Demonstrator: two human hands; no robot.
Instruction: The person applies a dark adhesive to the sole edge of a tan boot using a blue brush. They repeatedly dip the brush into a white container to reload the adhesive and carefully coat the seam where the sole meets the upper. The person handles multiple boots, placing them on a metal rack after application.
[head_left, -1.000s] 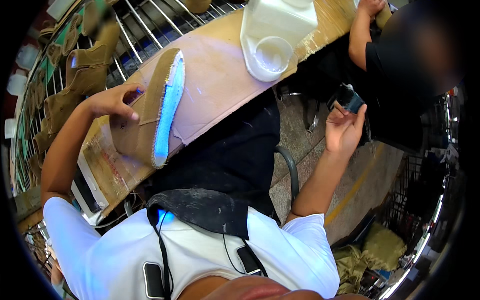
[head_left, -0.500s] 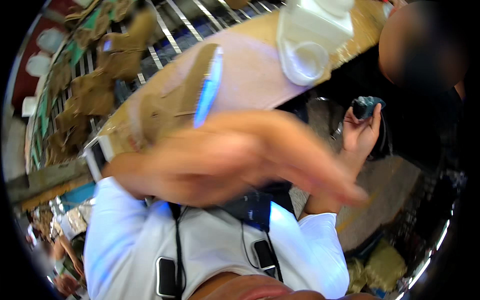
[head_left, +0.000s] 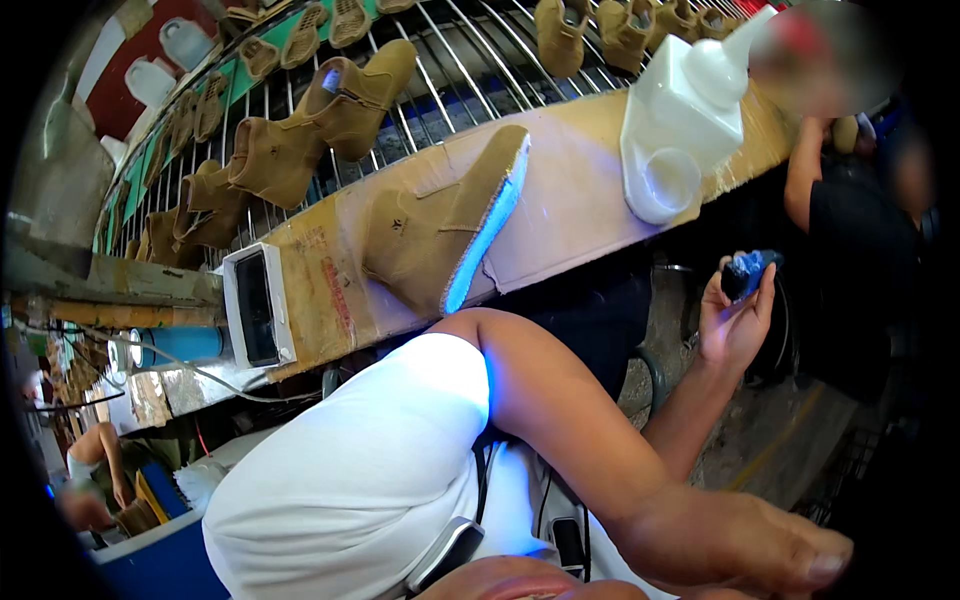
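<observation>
My left arm is bent across in front of me, with my left hand (head_left: pixel 735 540) low at the right, close to the camera. Its fingers are mostly hidden, so their state is unclear. My right hand (head_left: pixel 732 325) is raised at the right, its fingers closed round a small dark object wrapped in shiny bluish film (head_left: pixel 750 273). On the cardboard-covered bench (head_left: pixel 560 245) lies a tan suede ankle boot (head_left: pixel 425 235) on its side. Its pale sole edge glows blue. Neither hand touches the boot; my left elbow is just below it.
A white plastic container with a round cup (head_left: pixel 690 110) stands at the bench's right end. A white-framed dark panel (head_left: pixel 262 305) sits at its left end. Beyond, several tan boots (head_left: pixel 275 160) rest on a rack of metal bars (head_left: pixel 450 90). A co-worker (head_left: pixel 850 230) is at the right.
My left hand has swept from above the bench front down to the lower right. My right hand still holds the dark object. The view has shifted, showing more of the rack and boots.
</observation>
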